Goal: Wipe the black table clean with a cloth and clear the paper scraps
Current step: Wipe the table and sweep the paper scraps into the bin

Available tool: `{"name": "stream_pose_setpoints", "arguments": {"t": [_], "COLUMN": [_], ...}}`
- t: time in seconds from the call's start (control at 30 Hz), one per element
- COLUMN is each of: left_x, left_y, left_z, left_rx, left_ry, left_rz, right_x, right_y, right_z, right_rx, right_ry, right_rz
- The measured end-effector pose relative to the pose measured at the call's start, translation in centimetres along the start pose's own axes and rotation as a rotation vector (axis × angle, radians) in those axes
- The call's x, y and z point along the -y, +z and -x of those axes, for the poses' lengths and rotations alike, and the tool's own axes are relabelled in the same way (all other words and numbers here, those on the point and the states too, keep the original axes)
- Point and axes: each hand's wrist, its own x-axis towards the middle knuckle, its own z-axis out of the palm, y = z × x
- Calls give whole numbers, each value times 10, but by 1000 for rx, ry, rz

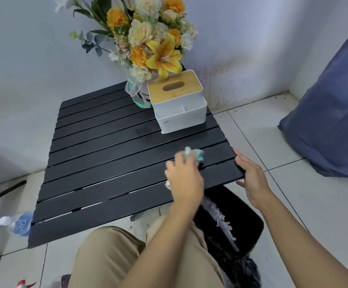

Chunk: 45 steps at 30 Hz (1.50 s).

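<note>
Head view: left hand [184, 179] grips the cloth [196, 155] near the desk's [106, 142] right edge; right hand [252, 173], spread flat, braces that edge. A hard sweep might miss the bin [254, 221], scattering any scraps.

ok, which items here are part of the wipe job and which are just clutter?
In the job:
- black table
- green cloth, bunched in the left hand
- right hand, at the table's right edge
- black bin below that edge

Lying about:
- flower bouquet
- tissue box
- water bottle on the floor
- blue cushion
</note>
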Motion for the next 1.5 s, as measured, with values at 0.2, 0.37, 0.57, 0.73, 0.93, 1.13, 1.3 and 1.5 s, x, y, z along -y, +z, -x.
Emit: {"name": "stream_pose_setpoints", "arguments": {"t": [0.2, 0.37, 0.57, 0.73, 0.93, 1.13, 1.3, 1.5], "left_x": [-8, 38, -6, -46, -42, -17, 59, 16], "left_y": [-21, -36, 10, 42, 41, -25, -56, -8], "left_z": [23, -33, -58, -70, -22, 15, -2, 13], "left_rx": [437, 84, 17, 79, 148, 413, -132, -121], "left_ry": [283, -177, -142, 71, 349, 217, -364, -281], "left_rz": [467, 333, -11, -26, 135, 513, 334, -114], "right_x": [1, 3, 3, -1, -4, 1, 6, 5], "right_y": [-1, 2, 2, -1, 2, -2, 2, 5], "right_z": [-1, 3, 2, -3, -5, -4, 5, 4], "right_rx": [-1, -5, 11, 26, -3, 32, 29, 7], "right_ry": [-11, 27, 77, 64, 21, -65, -74, -74], "right_rz": [18, -39, -92, -112, -101, -18, -26, -37]}}
